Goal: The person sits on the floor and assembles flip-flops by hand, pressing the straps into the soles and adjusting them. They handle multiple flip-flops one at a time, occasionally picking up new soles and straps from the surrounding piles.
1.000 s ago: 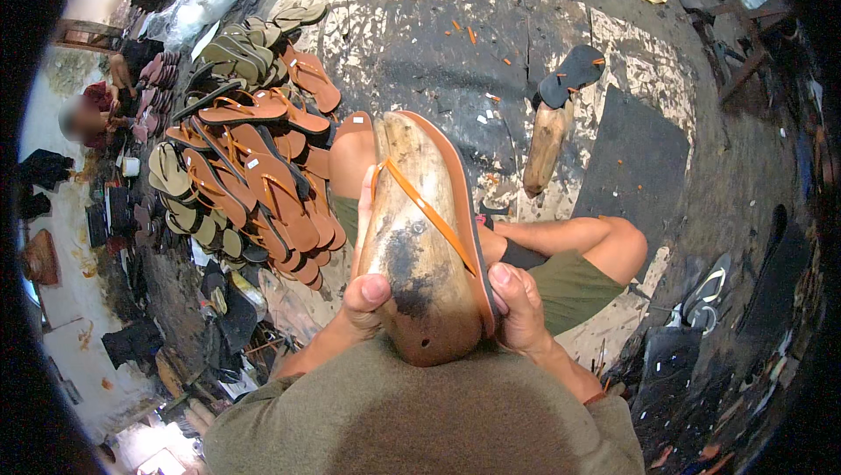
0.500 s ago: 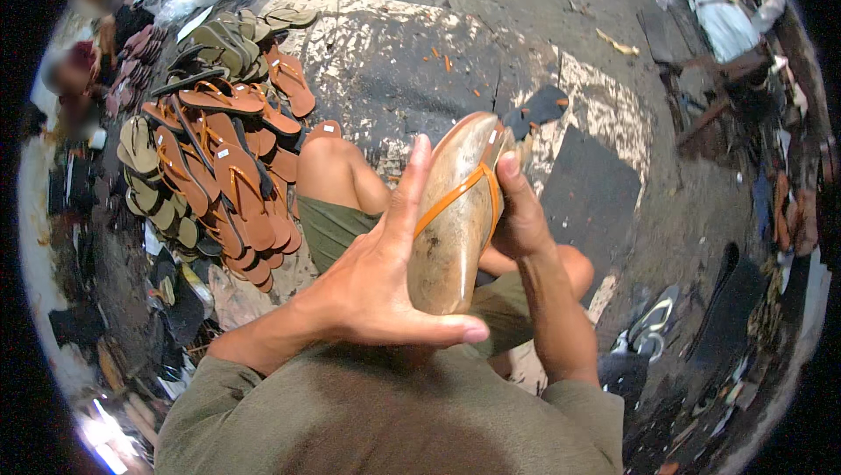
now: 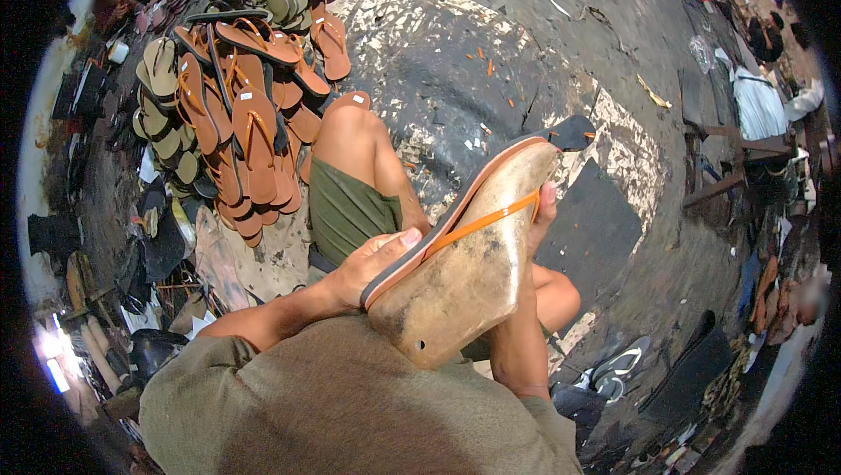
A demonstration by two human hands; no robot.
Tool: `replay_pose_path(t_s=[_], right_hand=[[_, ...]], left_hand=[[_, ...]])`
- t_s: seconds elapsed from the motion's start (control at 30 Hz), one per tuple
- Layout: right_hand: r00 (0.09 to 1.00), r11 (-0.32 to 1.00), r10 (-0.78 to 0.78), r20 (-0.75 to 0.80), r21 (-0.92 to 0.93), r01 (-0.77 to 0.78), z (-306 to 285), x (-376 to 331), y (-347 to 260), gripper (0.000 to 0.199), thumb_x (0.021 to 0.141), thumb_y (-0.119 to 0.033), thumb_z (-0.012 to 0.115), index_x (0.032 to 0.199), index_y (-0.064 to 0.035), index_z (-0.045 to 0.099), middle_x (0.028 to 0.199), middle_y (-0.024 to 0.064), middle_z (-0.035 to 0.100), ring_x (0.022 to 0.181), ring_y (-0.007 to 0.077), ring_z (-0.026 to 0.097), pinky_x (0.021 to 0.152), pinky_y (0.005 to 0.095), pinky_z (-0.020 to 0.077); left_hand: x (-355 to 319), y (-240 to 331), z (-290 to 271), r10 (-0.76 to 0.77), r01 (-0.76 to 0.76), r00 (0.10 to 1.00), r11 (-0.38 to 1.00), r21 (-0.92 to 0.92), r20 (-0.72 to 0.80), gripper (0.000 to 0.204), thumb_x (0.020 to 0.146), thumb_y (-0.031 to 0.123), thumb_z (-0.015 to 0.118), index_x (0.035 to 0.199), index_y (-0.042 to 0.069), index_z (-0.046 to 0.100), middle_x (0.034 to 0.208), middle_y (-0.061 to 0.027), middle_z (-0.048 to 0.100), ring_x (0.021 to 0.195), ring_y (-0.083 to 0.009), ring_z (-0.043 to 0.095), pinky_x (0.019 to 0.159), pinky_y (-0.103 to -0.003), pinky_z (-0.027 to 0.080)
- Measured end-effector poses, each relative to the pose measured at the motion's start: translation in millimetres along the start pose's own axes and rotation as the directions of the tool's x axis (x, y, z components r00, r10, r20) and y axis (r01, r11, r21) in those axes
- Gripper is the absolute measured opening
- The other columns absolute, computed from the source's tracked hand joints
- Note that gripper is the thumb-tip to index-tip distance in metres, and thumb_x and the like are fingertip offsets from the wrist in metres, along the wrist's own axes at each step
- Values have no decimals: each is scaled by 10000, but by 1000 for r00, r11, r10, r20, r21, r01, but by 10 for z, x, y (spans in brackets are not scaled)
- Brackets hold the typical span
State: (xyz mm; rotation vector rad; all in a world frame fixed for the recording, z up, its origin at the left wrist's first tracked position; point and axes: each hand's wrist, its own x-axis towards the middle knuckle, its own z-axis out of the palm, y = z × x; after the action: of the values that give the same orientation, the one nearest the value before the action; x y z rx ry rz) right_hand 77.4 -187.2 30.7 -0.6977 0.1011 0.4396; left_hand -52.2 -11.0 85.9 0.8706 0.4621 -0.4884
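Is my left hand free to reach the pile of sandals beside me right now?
Probably not yet. The left hand grips the wooden foot form with its sandal; the pile of sandals lies apart, past the bent knee.

The floor is a dark, worn concrete surface (image 3: 491,46) with big patches of flaking pale paint (image 3: 626,147) and small orange scraps scattered over it. At the upper left lies a heap of brown and olive flat sandals with orange straps (image 3: 236,116), piled loosely one over another. Further left, along the edge, dark clutter and pieces of black sheet material (image 3: 153,252) crowd the ground, with a bright spot of light (image 3: 53,361) low in that corner. A dark rectangular rubber sheet (image 3: 591,230) lies flat on the floor at the right. Beyond it stands a rusty metal frame (image 3: 727,168), with white bags (image 3: 758,103) behind it.
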Motion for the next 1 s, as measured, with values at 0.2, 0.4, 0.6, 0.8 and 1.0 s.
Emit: replay_pose_path(t_s=[0.2, 0.4, 0.6, 0.8, 1.0], right_hand=[[997, 998, 64, 47, -22, -63, -52, 35, 53, 700, 940, -684, 533, 1312, -96, 602, 1158, 115, 689, 1018, 232, 698, 879, 428, 599], [999, 941, -1, 37, -339, 13, 131, 163, -201, 560, 1072, -520, 476, 1183, -1, 653, 1097, 80, 683, 982, 158, 653, 853, 332, 546], [939, 625, 280, 198, -781, -22, 546, 275, -800, 624, 1090, -518, 437, 1228, 42, 673, 1096, 97, 717, 974, 169, 665, 872, 329, 536], [932, 829, 102, 347, -548, 113, 239, 102, -416, 712, 1089, -528, 424, 1559, 5, 373, 1506, 156, 509, 1413, 251, 465, 1119, 376, 418], [614, 619, 293, 733, 343, -706, 528, -518, 139, 860, 988, -652, 464, 1583, -49, 315, 1499, 251, 483, 1310, 472, 541, 907, 615, 597]], left_hand=[[-250, 9, -224, 72, -79, 996, 986, 148, 50, 422, 1097, 423, 485, 1156, 39, 650, 981, 23, 667, 880, -30, 575, 802, -224, 487], [48, 322, -504, 121, -265, 958, 720, 642, 259, 638, 1064, 514, 494, 1368, -44, 557, 1262, -94, 652, 1163, -169, 583, 1025, -339, 453], [252, 706, 218, 392, -516, 842, 786, 341, 369, 1272, 907, 377, 790, 1593, 42, -228, 1683, -241, 21, 1541, -359, 209, 1244, -486, 220], [111, 759, 528, 470, -485, 860, 874, 34, 200, 1337, 728, 324, 823, 1634, 109, -136, 1616, -200, 264, 1495, -349, 331, 1220, -491, 305], [530, 1024, 581, 702, -621, 635, 712, -327, 323, 1164, 775, 384, 697, 1655, 144, -26, 1602, -210, 307, 1386, -387, 477, 1149, -519, 434]])
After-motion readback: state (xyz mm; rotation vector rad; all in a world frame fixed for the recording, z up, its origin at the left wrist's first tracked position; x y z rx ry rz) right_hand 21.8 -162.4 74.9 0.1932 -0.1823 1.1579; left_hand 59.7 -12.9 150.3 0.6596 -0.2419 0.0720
